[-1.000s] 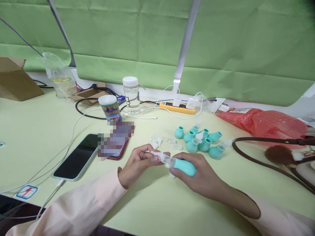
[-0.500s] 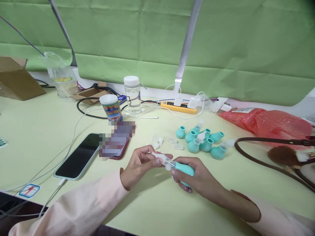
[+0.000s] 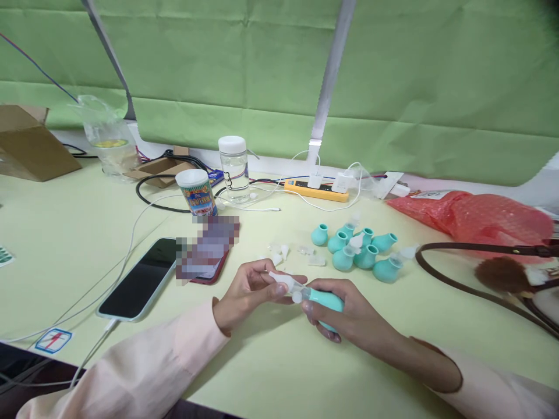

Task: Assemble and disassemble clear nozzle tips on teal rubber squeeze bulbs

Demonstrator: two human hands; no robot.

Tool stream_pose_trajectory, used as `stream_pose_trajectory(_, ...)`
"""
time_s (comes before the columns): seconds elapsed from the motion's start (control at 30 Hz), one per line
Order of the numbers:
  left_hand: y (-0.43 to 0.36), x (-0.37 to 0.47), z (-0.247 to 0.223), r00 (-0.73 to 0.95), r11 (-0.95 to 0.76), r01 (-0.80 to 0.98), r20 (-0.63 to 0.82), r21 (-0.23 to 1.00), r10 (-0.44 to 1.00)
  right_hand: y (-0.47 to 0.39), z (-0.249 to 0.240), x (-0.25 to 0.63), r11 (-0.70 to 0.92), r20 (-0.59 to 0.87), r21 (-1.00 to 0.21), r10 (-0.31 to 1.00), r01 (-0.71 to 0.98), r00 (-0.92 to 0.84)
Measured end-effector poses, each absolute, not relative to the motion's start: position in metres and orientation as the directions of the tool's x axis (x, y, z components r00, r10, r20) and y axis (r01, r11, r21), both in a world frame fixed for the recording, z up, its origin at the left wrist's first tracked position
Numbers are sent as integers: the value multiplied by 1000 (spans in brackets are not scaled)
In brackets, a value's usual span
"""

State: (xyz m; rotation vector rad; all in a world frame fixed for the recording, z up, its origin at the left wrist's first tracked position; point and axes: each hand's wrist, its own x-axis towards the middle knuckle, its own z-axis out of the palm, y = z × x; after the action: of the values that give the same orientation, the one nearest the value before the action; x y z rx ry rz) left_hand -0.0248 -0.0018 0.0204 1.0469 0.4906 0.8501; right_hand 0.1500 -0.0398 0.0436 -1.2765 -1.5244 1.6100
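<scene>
My left hand [image 3: 253, 291] pinches a white tapered nozzle tip [image 3: 280, 279] between thumb and fingers, its narrow end pointing up and left. My right hand [image 3: 345, 314] is wrapped round a teal squeeze bulb [image 3: 326, 301]. A clear neck piece sits between bulb and nozzle, and the two parts meet there; how firmly they are joined, I cannot tell. Beyond my hands stands a cluster of several teal bulbs [image 3: 343, 260], some with open mouths and some with clear or white tips fitted. Small loose clear and white pieces [image 3: 317, 261] lie to their left.
On the left are a charging phone [image 3: 140, 279], a red-cased phone [image 3: 220, 256] and a printed paper cup [image 3: 196, 192]. Behind them stand a water bottle [image 3: 234, 169] and an orange power strip [image 3: 317, 190]. Red plastic wrap [image 3: 476, 218] and a brown strap [image 3: 437, 282] lie right.
Both hands keep the same grips. The teal bulb in my right hand has shifted very slightly left toward the white nozzle tip.
</scene>
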Motion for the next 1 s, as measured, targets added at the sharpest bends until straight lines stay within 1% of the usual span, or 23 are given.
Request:
stream_pose_trajectory(0.1,-4,-24,23,563,183,-383,71,905,823,-39,46,152,-110,-198,-963,909,247,-368)
stream_pose_trajectory(0.2,-6,-25,26,539,119,-376,112,919,834,-38,51,156,69,-70,-941,919,332,-389)
stream_pose_trajectory(0.27,-7,-25,25,546,95,-347,118,933,830,-38,55,159,213,17,-888,901,407,-434)
stream_pose_trajectory(0.33,-6,-26,24,563,82,-325,124,942,817,-37,59,163,333,94,-811,886,481,-454)
stream_pose_trajectory(0.47,-3,-27,24,557,65,-332,140,941,819,-33,69,174,472,268,-661,874,583,-404)
stream_pose_trajectory(0.53,-2,-27,25,523,20,-268,128,963,843,-30,75,181,516,327,-585,856,626,-400)
stream_pose_trajectory(0.57,-2,-27,25,496,-23,-200,121,980,860,-29,79,185,531,350,-542,848,652,-399)
stream_pose_trajectory(0.63,-1,-25,23,419,-181,10,161,983,894,-26,84,192,539,375,-450,838,712,-397)
stream_pose_trajectory(0.67,-1,-25,21,382,-297,137,227,945,896,-25,85,195,529,375,-402,840,747,-393)
stream_pose_trajectory(0.7,-1,-25,18,364,-417,268,309,869,878,-23,87,198,509,362,-350,848,786,-388)
stream_pose_trajectory(0.73,-1,-24,15,374,-525,387,392,758,841,-22,87,201,479,335,-296,862,827,-380)
stream_pose_trajectory(0.77,-1,-24,12,400,-596,486,443,640,802,-21,87,204,444,299,-241,880,863,-369)
stream_pose_trajectory(0.8,-1,-24,10,434,-634,563,463,531,773,-20,87,206,409,264,-188,897,893,-355)
stream_pose_trajectory(0.83,0,-24,8,462,-642,624,452,446,763,-19,86,208,377,232,-141,912,916,-339)
stream_pose_trajectory(0.9,1,-25,6,492,-613,713,380,339,783,-16,85,213,338,182,-67,929,939,-321)
stream_pose_trajectory(1.0,2,-25,5,512,-577,772,278,265,813,-10,82,218,317,127,1,941,949,-314)
